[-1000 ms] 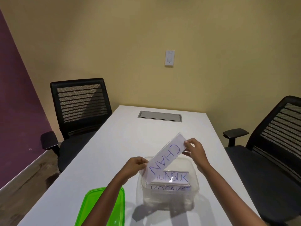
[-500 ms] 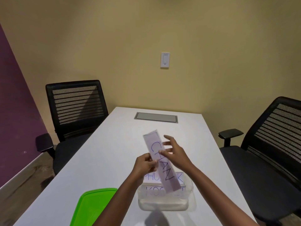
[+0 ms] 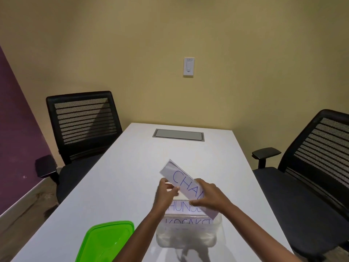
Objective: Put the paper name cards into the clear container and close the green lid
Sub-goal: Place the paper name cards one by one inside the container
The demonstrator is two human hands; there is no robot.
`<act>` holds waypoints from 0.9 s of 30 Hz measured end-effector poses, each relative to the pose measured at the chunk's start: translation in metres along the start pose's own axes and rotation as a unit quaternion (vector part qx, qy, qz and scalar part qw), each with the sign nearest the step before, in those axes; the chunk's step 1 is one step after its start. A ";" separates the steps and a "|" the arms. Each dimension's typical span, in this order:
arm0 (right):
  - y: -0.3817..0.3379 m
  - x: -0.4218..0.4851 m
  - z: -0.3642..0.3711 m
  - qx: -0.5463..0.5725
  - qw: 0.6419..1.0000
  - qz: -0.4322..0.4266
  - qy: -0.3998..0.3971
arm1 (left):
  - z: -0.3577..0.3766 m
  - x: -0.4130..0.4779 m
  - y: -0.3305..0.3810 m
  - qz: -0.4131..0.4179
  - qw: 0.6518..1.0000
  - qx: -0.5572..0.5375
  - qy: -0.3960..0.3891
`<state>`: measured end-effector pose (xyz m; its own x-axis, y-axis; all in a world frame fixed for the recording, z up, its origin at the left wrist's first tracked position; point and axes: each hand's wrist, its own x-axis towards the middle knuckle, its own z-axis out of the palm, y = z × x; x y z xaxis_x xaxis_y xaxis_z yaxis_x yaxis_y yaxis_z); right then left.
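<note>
Both hands, left hand and right hand, are pinching the tilted name card above the clear container, green lid lying left

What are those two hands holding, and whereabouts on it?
Both hold the CHAN name card, tilted over the clear container: the left hand pinches its left long edge near the middle, and the right hand grips its lower half.

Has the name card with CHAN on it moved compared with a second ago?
Yes. The CHAN card has swung round: its raised end pointed right, now it points left and up, with its lower end dipping into the clear container, held by both hands.
</note>
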<state>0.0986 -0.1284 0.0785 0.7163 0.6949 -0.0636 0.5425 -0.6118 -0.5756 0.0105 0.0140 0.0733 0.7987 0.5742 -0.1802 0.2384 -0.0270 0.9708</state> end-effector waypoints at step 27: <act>0.065 0.040 0.073 -0.213 0.962 -0.045 -0.163 | 0.007 0.054 -0.087 0.127 0.710 0.664 -0.196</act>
<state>0.1305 -0.1135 -0.0209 0.5197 0.7912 -0.3223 0.7763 -0.5948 -0.2085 0.0366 0.0418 -0.0221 0.9398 0.1475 -0.3083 0.1617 -0.9866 0.0208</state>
